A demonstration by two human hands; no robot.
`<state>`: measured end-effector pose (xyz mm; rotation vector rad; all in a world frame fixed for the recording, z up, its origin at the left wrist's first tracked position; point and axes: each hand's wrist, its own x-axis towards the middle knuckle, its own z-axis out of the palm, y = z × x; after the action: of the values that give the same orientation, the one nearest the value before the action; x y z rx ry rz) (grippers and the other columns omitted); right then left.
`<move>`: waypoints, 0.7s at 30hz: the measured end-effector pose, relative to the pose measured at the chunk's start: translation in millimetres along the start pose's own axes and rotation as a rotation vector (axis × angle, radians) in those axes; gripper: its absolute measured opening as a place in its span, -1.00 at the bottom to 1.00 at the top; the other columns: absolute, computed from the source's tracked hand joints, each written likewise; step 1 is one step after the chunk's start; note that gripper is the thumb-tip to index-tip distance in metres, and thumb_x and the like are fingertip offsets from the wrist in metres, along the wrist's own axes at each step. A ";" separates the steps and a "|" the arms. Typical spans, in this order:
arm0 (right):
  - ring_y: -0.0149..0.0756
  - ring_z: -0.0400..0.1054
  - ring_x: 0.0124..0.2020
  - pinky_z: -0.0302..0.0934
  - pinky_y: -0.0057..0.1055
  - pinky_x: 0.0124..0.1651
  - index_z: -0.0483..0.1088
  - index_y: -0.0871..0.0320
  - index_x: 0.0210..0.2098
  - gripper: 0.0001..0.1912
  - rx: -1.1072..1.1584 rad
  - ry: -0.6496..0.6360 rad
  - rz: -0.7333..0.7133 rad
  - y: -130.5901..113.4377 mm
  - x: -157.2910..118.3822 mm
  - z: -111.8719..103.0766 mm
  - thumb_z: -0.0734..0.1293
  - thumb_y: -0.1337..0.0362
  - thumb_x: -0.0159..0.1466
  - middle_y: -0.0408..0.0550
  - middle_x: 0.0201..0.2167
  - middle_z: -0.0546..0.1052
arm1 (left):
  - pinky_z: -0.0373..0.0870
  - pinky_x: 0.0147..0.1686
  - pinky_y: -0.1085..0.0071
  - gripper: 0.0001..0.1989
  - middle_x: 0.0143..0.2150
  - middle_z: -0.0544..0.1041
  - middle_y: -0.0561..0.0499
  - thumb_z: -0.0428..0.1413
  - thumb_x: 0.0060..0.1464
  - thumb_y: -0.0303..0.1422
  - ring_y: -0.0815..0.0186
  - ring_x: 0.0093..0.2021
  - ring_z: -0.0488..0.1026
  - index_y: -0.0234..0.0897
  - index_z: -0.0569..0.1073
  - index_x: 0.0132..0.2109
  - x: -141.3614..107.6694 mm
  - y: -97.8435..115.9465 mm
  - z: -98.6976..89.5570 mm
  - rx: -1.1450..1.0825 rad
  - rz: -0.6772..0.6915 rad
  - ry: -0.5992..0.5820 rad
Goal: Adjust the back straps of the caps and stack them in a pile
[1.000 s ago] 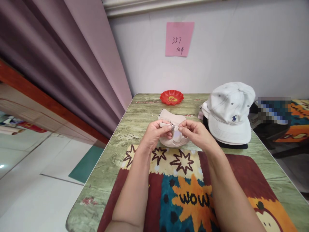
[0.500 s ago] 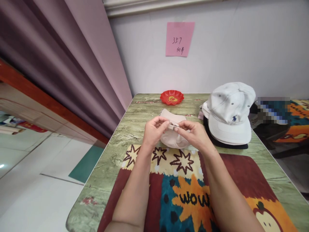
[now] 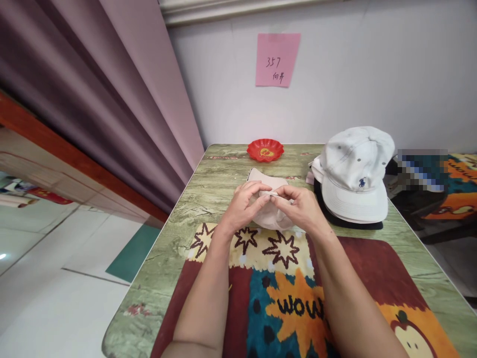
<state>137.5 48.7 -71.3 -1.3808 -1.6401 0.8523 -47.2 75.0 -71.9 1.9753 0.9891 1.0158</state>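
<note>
A pale pinkish-white cap [image 3: 270, 219] lies on the table just past the mat, its brim pointing toward the wall. Over its back part, my left hand [image 3: 246, 205] and my right hand [image 3: 298, 205] meet, both pinching the cap's adjusting strap [image 3: 269, 194]. The fingertips of the two hands almost touch and cover most of the strap, so its fastening is hard to see. To the right stands a stack of caps, topped by a white cap [image 3: 354, 169] with a small dark blue logo; a black brim shows underneath.
A red scalloped dish [image 3: 265, 150] sits near the wall behind the cap. A colourful mat [image 3: 283, 308] covers the front of the green wood-patterned table [image 3: 156, 278]. A pink note [image 3: 278, 59] is on the wall, and a purple curtain [image 3: 149, 89] hangs at left.
My left hand has moved slightly right along the strap, closer to my right hand, and hides more of it. My right hand and the other things have hardly moved.
</note>
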 end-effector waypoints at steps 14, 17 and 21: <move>-0.31 0.28 -0.34 0.13 -0.41 -0.27 0.40 0.14 -0.43 -0.63 0.174 -0.308 -0.021 20.0 0.6 -35.9 0.41 -0.04 0.24 -0.16 -0.43 0.44 | 0.30 -0.08 0.36 -0.86 -0.28 0.51 0.01 0.12 0.14 -0.32 0.20 -0.10 0.45 -0.25 0.43 -0.36 -10.7 -25.6 -28.3 -0.273 -0.126 0.103; -0.24 0.36 -0.25 0.21 -0.37 -0.16 0.47 0.13 -0.30 -0.64 0.183 -0.269 -0.026 23.9 0.4 -41.3 0.47 -0.04 0.17 -0.12 -0.33 0.52 | 0.23 -0.33 0.44 -0.86 -0.44 0.40 0.08 0.15 0.13 -0.32 0.35 -0.40 0.32 -0.27 0.43 -0.37 -11.0 -32.4 -28.0 -0.369 -0.128 0.179; -0.06 0.42 0.01 0.21 -0.21 0.11 0.54 0.07 -0.13 -0.57 0.055 -0.255 -0.052 37.4 1.1 -49.2 0.54 0.00 0.09 -0.06 -0.08 0.60 | 0.18 -0.41 0.49 -0.85 -0.47 0.35 0.10 0.20 0.10 -0.31 0.41 -0.46 0.25 -0.28 0.45 -0.35 -9.1 -37.2 -27.6 -0.520 -0.100 0.351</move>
<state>197.9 56.0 -82.3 -1.2254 -1.8206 1.0702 -86.1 91.1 -93.2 1.3389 0.8784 1.4262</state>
